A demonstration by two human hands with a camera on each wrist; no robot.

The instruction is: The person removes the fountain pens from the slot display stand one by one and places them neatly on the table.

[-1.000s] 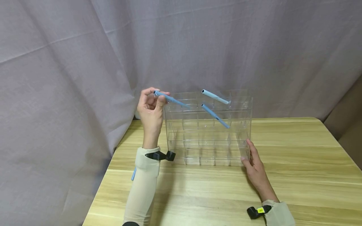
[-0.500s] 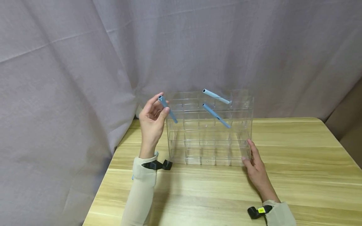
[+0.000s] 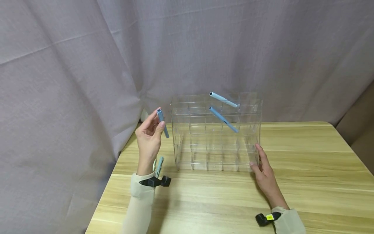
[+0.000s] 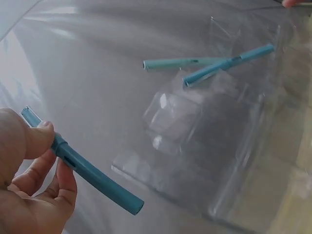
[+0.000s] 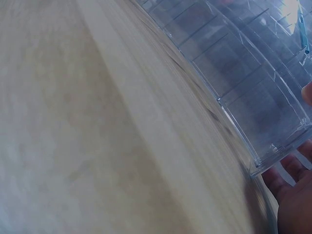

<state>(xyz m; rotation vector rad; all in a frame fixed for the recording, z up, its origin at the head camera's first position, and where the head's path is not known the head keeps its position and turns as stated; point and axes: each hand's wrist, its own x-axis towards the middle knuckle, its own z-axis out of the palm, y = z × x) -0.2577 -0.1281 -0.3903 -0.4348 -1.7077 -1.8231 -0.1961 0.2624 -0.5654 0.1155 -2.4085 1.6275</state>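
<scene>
My left hand (image 3: 149, 139) pinches a blue pen (image 3: 162, 118) between thumb and fingers, to the left of a clear acrylic organizer (image 3: 216, 165). The left wrist view shows the pen slanting, apart from the organizer. With the thumb at the front and fingers along the outer side, my right hand (image 3: 264, 178) grips the organizer's lower right edge. Two pens lean in the organizer's upper compartments: a light blue pen (image 3: 223, 99) in the top row and a darker blue pen (image 3: 222, 119) below it.
A pale green pen (image 3: 159, 165) lies on the wooden table (image 3: 315, 169) beside my left wrist, with another pale thin thing (image 3: 154, 164) next to it, partly hidden by the arm. A grey curtain (image 3: 204, 48) hangs behind the table and along its left side.
My left hand has drawn left and down, away from the organizer, and the pen in it has swung to a steeper tilt. The pale green pen has come into sight. My right hand stays put.
</scene>
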